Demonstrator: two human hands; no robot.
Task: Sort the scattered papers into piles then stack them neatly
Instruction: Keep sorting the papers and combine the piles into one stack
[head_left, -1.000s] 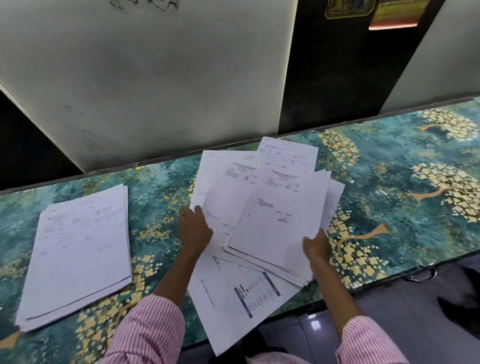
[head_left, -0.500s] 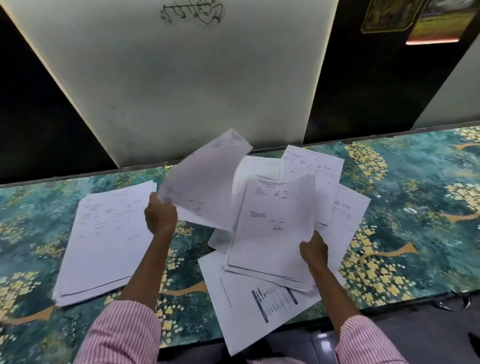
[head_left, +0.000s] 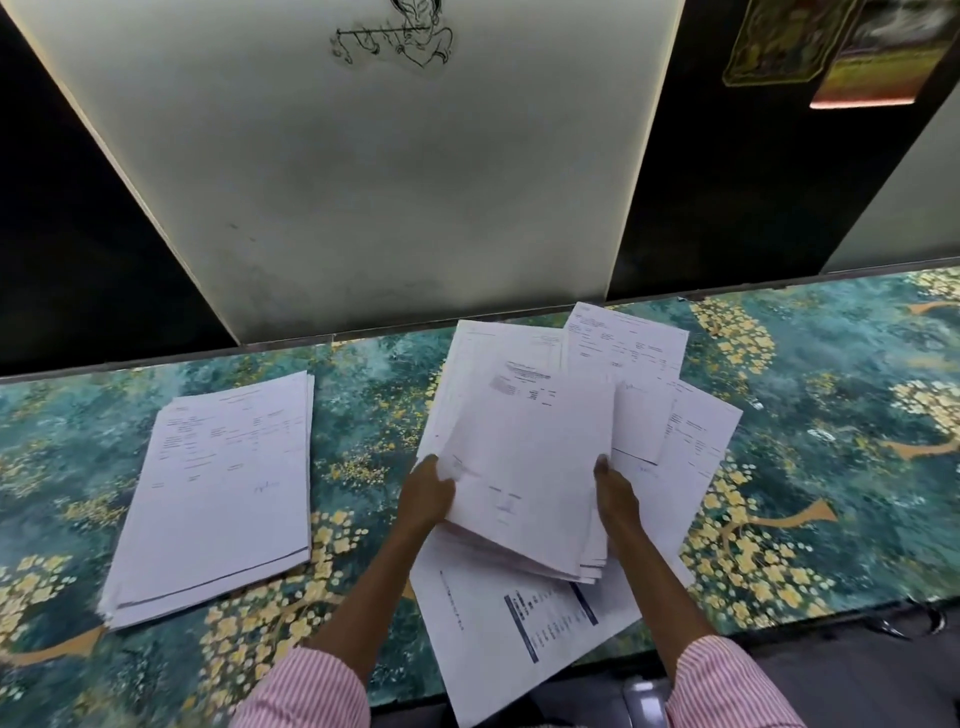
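Note:
A neat pile of printed white papers (head_left: 218, 499) lies on the left of the table. In the middle, a loose bundle of papers (head_left: 524, 467) is held up between both hands. My left hand (head_left: 427, 493) grips its left edge and my right hand (head_left: 615, 493) grips its right edge. Under the bundle lies a sheet with a dark blue table (head_left: 519, 623), hanging over the table's front edge. More scattered sheets (head_left: 634, 358) spread out behind and to the right of the bundle.
The table (head_left: 831, 467) is covered with a teal cloth printed with yellow blossom trees. A pale wall panel (head_left: 363, 182) with a line drawing rises right behind it. Dark floor shows past the front edge at bottom right.
My left hand lifted a single sheet up to the left, then came back to the bundle's left edge without that raised sheet. My right hand kept hold of the bundle throughout.

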